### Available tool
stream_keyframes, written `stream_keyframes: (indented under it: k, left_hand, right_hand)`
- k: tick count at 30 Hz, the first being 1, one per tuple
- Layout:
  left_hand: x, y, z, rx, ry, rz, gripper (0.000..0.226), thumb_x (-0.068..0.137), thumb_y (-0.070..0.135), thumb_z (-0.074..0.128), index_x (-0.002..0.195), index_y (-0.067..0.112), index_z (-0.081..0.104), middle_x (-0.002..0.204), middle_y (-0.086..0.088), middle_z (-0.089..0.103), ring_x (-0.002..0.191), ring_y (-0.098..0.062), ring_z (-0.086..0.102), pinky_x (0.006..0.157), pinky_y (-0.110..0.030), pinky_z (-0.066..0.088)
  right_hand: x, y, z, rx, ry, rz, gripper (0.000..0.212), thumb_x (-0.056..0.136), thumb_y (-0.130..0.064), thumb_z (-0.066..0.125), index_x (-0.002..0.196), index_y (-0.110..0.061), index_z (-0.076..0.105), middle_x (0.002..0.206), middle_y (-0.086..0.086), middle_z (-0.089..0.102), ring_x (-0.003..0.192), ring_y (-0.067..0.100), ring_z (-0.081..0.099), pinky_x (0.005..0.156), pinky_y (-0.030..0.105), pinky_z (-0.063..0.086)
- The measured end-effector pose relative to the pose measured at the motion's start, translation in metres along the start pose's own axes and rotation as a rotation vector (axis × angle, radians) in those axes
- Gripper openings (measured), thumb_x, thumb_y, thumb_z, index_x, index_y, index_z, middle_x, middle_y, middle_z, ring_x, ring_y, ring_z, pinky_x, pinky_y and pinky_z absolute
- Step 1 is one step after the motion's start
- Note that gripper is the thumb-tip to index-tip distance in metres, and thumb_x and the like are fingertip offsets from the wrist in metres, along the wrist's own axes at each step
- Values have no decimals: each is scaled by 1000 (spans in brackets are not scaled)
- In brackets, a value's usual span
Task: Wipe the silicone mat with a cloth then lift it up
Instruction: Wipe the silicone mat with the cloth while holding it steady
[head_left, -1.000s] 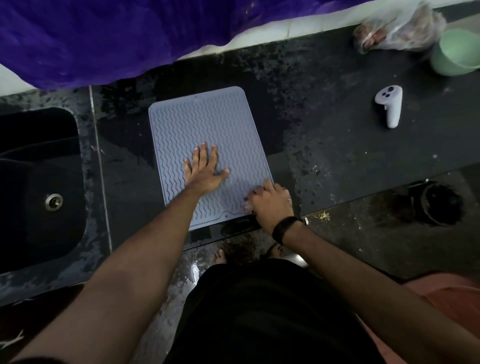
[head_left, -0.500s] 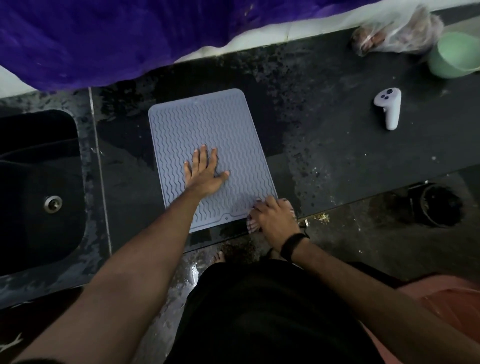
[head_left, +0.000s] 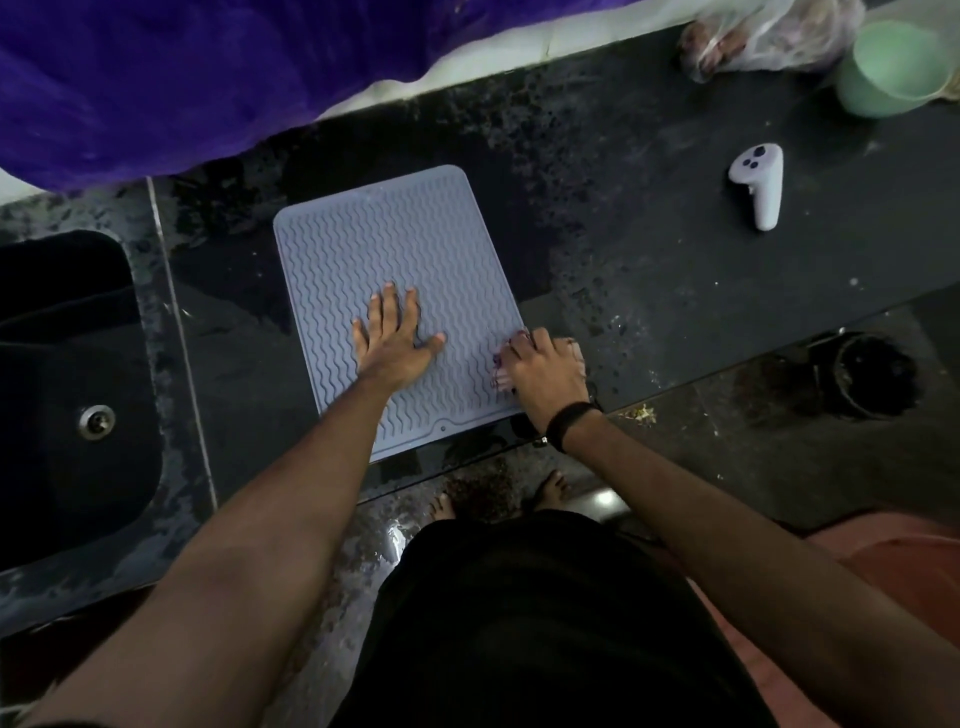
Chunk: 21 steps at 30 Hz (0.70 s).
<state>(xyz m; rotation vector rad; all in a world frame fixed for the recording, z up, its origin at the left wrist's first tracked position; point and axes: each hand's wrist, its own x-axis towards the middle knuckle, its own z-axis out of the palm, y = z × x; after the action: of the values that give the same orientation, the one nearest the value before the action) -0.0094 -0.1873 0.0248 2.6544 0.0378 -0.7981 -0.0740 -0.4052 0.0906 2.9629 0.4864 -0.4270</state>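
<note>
1. Silicone mat (head_left: 395, 270): grey-blue, wavy ribbed surface, lies flat on the dark countertop (head_left: 649, 270), its near short edge close to the counter's front edge.
2. Left hand (head_left: 392, 340): palm down on the mat's near half, fingers straight and spread apart, pressing on the ribs.
3. Right hand (head_left: 543, 371): at the mat's right edge near its front corner, fingers curled and clamped on a bunched cloth (head_left: 574, 351); pale fabric shows at the fingertips and past the knuckles. A dark band sits on that wrist.
4. Sink (head_left: 67, 364): left of the mat, well apart from it, black basin with a metal drain.
5. White controller (head_left: 758, 184): right of the mat, well apart, lying on the counter.
6. Green cup (head_left: 888, 70): farther right of the mat, at the counter's back edge; a crumpled plastic bag (head_left: 753, 39) lies just beside it.
7. Purple fabric (head_left: 182, 78): hangs behind the mat, over the counter's far edge.
</note>
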Motion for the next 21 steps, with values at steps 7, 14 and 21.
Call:
stream_keyframes:
  k: [7, 14, 21]
  left_hand:
    - [-2, 1, -1, 1, 5, 7, 83, 102, 67, 33, 161, 35, -16, 163, 3, -37, 150, -19, -35, 120, -49, -22]
    - [1, 0, 1, 20, 21, 5, 85, 102, 66, 36, 160, 36, -17, 164, 3, -36, 151, -19, -33, 120, -49, -20]
    - [3, -3, 3, 8, 21, 6, 84, 100, 69, 33, 159, 38, -18, 162, 5, -38, 149, -16, -35, 119, -48, -22]
  right_hand:
    - [-42, 13, -4, -9, -83, -36, 39, 89, -12, 37, 122, -19, 57, 126, 3, 56, 117, 27, 42, 91, 39, 38]
    - [35, -14, -27, 108, 81, -9, 37, 88, -15, 54, 125, -18, 57, 125, 5, 58, 119, 29, 43, 97, 40, 37]
    - [29, -28, -2, 88, 36, -40, 37, 95, -15, 38, 130, -12, 51, 136, 10, 49, 125, 31, 37, 101, 42, 34]
